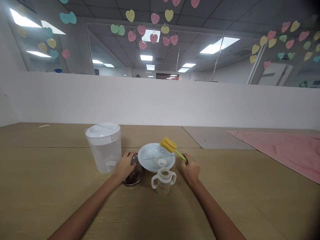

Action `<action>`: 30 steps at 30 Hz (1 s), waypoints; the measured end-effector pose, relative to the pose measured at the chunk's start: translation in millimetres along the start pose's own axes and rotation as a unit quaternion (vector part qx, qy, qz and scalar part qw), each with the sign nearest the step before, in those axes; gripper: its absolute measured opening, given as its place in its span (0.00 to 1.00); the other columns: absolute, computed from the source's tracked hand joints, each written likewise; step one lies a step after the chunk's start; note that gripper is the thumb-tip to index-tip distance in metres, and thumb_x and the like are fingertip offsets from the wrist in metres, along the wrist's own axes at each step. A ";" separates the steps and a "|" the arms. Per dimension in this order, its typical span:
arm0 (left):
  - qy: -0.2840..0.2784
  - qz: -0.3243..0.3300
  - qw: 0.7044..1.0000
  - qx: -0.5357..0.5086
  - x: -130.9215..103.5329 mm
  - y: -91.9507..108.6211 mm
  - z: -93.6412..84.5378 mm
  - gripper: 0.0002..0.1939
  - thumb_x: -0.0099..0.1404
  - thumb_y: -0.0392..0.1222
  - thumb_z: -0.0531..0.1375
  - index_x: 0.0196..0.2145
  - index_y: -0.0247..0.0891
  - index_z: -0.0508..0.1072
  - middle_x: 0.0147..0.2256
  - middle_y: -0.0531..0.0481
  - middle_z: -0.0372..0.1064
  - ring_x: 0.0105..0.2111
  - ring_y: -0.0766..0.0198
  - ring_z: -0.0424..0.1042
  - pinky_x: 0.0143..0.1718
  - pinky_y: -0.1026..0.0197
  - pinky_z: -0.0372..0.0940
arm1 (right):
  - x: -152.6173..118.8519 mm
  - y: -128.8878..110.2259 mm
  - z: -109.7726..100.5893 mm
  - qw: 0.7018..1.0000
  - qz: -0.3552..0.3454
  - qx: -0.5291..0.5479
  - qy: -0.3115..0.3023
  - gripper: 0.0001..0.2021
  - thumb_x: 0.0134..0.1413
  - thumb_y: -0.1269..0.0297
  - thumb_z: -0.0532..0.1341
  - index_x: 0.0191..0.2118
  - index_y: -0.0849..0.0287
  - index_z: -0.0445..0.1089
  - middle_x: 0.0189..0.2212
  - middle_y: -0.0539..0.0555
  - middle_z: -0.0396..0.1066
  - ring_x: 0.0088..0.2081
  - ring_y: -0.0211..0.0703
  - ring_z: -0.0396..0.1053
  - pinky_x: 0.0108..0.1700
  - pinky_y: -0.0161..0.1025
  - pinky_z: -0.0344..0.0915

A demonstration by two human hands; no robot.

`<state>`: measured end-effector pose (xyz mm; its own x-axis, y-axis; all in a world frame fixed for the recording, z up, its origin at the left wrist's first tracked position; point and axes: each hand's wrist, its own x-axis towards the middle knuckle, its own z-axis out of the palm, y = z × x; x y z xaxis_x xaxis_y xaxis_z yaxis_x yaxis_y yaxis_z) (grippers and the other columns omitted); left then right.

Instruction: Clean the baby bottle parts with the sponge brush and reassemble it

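In the head view, my right hand [191,169] is closed around the green handle of a bottle brush [169,144]. Its yellow sponge head is raised over the right rim of a white bowl [145,165]. A small white ring-shaped cap [162,162] and a thin clear stick lie inside that bowl. My left hand [125,166] grips the upper side of a dark, shiny round vessel [135,176] with a silvery rim; its exact kind is unclear. Between my hands, in front of the bowl, a clear baby bottle [163,186] stands upright and uncapped, with two white side handles.
A tall translucent bucket [106,153] with a white lid stands left of my left hand. A pink cloth [282,146] covers the table's right side, beside a grey sheet [212,136]. A white wall [160,101] with windows above it rises behind the brown tabletop [75,206].
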<state>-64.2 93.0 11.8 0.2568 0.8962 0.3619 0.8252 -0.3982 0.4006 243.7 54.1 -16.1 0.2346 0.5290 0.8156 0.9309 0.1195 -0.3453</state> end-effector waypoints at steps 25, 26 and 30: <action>0.113 -0.092 0.859 -0.492 -87.6 86.7 -3.7 0.19 0.55 0.54 0.58 0.37 0.37 0.71 0.33 0.47 0.74 0.35 0.58 0.73 0.37 0.57 0.69 | -32.0 -19.8 -23.2 0.956 0.291 -0.024 0.003 0.15 0.49 0.66 0.49 0.33 0.60 0.73 0.22 0.56 0.70 0.22 0.41 0.61 0.24 0.35 0.46; 0.127 -0.101 0.857 -0.489 -99.8 89.8 -3.3 0.19 0.55 0.54 0.57 0.37 0.37 0.70 0.32 0.47 0.74 0.34 0.58 0.74 0.36 0.58 0.69 | -32.9 -19.7 -24.2 0.956 0.294 -0.023 0.007 0.16 0.49 0.65 0.49 0.32 0.60 0.73 0.22 0.56 0.70 0.21 0.41 0.61 0.24 0.35 0.46; 0.119 -0.088 0.880 -0.451 -130.4 103.0 -1.5 0.15 0.57 0.52 0.57 0.35 0.39 0.71 0.32 0.48 0.74 0.32 0.58 0.74 0.33 0.58 0.70 | -35.7 -17.3 -25.9 0.954 0.297 -0.009 0.035 0.16 0.50 0.63 0.48 0.30 0.59 0.74 0.21 0.57 0.70 0.20 0.42 0.61 0.22 0.35 0.47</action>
<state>-13.4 -65.1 7.1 -0.0370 0.9357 0.3508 0.0789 -0.3472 0.9345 226.5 11.3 -27.3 0.7400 0.4408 0.5080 0.6324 -0.1987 -0.7487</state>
